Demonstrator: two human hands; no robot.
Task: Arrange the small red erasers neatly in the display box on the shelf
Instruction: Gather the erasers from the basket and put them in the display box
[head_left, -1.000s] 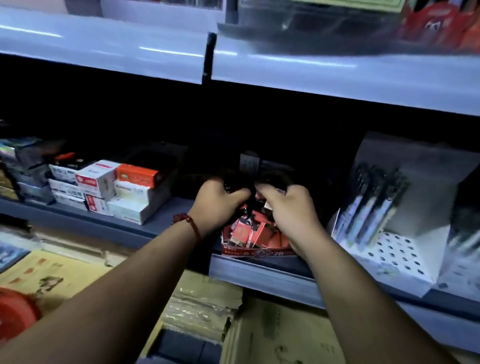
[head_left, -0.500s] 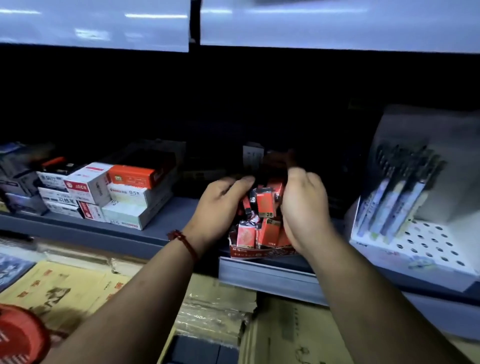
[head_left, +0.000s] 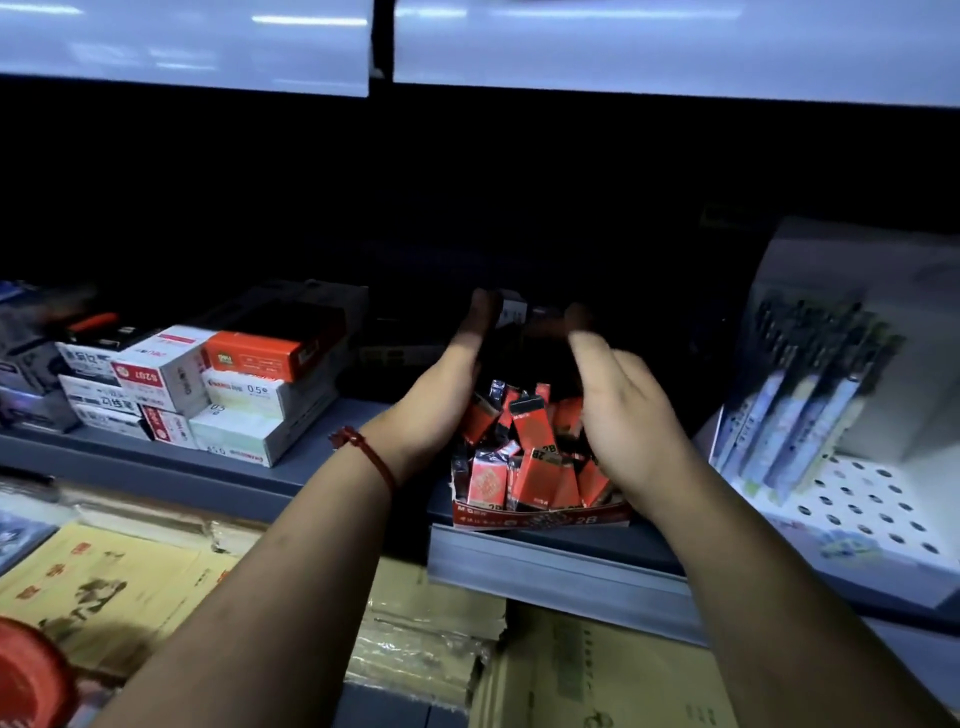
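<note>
A low red display box marked 2B sits at the front of the grey shelf. Several small red erasers lie jumbled in it, some upright, some tilted. My left hand lies along the box's left side with straight fingers reaching back into the dark. My right hand flanks the right side of the pile, fingers extended and slightly bent at the tips. Neither hand grips an eraser. Both sets of fingertips are blurred and in shadow.
Stacked white and orange stationery boxes stand on the shelf to the left. A white pen display with several pens stands to the right. Below the shelf lie yellow paper packs and cardboard. A shelf edge runs overhead.
Both hands have opened out from curled over the pile and now stretch along the two sides of the box. The view has shifted slightly closer to the shelf.
</note>
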